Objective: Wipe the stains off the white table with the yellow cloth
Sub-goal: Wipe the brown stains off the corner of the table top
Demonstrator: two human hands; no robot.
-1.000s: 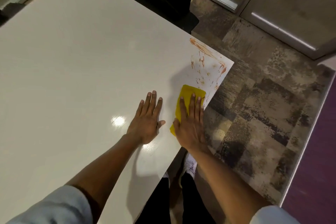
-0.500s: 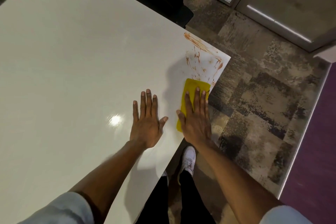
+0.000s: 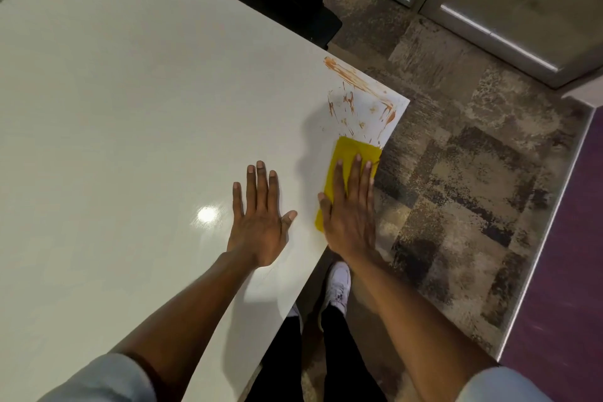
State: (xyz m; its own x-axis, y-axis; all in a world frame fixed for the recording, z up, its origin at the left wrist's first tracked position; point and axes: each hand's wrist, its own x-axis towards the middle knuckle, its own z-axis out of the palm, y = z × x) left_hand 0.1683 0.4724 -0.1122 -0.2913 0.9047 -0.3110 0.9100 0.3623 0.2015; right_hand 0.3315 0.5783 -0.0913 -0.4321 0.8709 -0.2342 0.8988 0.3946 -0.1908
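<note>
Now the right hand (image 3: 350, 222) presses the yellow cloth (image 3: 350, 153) flat, fingers (image 3: 357, 173) extended, just below the stains (image 3: 355, 98). Beside the cloth, the left hand (image 3: 259, 225) rests open on the bench (image 3: 130, 124).

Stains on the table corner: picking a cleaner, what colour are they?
Orange-brown stains, clearest in the head view.

The light is soft and indoor, and it comes from above: one small bright glare spot sits on the glossy table (image 3: 130, 140), left of the left hand (image 3: 259, 222). Both hands throw soft grey shadows on the table. The floor (image 3: 473, 189) at right is dimmer. The wide lens bends the table edges, and the near sleeves look slightly blurred.
</note>
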